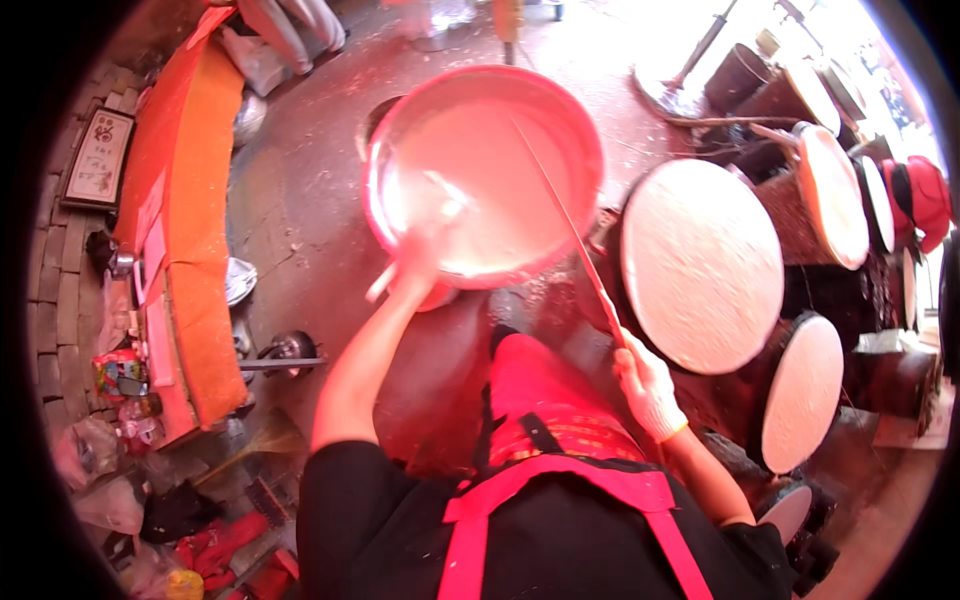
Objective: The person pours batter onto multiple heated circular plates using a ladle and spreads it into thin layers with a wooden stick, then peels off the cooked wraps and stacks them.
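A large red basin (596, 187) stands before me with a pale, smooth liquid (487, 165) in it. My left hand (420, 251), blurred by motion, is over the near left rim. It grips a tool with a pale handle (381, 283), whose blurred far end (452, 201) reaches into the basin. My right hand (646, 386) wears a white knitted glove and is closed around a long thin stick (570, 225). The stick slants up and left across the rim, its tip over the liquid. Beside this hand is a large round disc with a rough white surface (701, 266).
More pale-topped discs (804, 394) on dark drum-like bases crowd the right side. An orange-covered table (199, 225) runs along the left, with a framed panel (99, 159) beyond it. Bags and cloths (225, 551) lie at lower left. A person's legs (289, 30) show at upper left.
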Action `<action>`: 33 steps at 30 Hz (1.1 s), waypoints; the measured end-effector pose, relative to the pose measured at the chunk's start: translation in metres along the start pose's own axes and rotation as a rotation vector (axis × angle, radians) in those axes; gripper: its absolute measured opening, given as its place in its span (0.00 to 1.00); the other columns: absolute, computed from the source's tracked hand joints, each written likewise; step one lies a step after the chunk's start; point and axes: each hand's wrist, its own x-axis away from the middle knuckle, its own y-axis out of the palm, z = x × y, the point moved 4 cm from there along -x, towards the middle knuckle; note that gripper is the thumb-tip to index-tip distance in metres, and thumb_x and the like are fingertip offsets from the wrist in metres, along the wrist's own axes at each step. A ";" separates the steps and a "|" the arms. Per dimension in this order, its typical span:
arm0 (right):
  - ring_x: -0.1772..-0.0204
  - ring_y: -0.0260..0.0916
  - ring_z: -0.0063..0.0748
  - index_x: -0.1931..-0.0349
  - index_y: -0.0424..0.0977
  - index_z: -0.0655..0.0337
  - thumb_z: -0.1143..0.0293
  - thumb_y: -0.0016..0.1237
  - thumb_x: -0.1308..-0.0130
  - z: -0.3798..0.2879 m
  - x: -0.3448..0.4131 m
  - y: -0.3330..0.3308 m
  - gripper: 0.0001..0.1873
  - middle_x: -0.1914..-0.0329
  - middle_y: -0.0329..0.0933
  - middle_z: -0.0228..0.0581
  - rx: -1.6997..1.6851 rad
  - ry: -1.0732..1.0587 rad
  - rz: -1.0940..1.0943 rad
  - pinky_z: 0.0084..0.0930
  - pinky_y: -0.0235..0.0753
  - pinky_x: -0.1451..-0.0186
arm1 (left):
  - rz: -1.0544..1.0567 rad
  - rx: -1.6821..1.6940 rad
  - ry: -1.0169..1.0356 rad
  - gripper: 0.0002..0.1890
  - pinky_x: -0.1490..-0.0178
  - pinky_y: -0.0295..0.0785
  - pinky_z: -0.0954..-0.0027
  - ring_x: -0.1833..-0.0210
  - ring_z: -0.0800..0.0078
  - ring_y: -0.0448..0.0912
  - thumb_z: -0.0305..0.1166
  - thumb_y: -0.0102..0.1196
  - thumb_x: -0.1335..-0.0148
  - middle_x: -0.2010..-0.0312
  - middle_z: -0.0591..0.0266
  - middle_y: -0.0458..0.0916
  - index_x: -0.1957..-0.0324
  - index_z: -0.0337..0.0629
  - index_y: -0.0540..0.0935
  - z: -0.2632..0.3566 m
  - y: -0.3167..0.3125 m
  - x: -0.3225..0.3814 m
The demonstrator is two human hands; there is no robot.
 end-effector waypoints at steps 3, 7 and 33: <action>0.60 0.75 0.47 0.35 0.58 0.62 0.77 0.41 0.35 -0.029 -0.048 0.013 0.27 0.60 0.74 0.52 0.177 -0.149 0.045 0.33 0.72 0.55 | -0.185 -0.318 -0.103 0.24 0.59 0.73 0.59 0.65 0.55 0.79 0.44 0.43 0.31 0.65 0.44 0.79 0.42 0.36 0.69 -0.003 0.004 -0.053; 0.58 0.75 0.49 0.31 0.52 0.57 0.81 0.41 0.38 -0.051 -0.131 0.053 0.33 0.56 0.74 0.53 0.160 -0.189 0.119 0.36 0.73 0.56 | 0.026 -0.182 0.051 0.24 0.67 0.74 0.63 0.69 0.59 0.79 0.44 0.47 0.33 0.69 0.45 0.78 0.42 0.36 0.69 -0.038 0.040 -0.094; 0.73 0.74 0.49 0.32 0.55 0.54 0.77 0.43 0.38 -0.103 -0.027 -0.081 0.32 0.69 0.76 0.49 0.366 -0.644 0.540 0.42 0.72 0.73 | -0.305 1.307 0.134 0.18 0.86 0.52 0.86 0.85 0.88 0.57 0.41 0.52 0.34 0.82 0.73 0.58 0.57 0.38 0.64 0.346 -0.201 0.080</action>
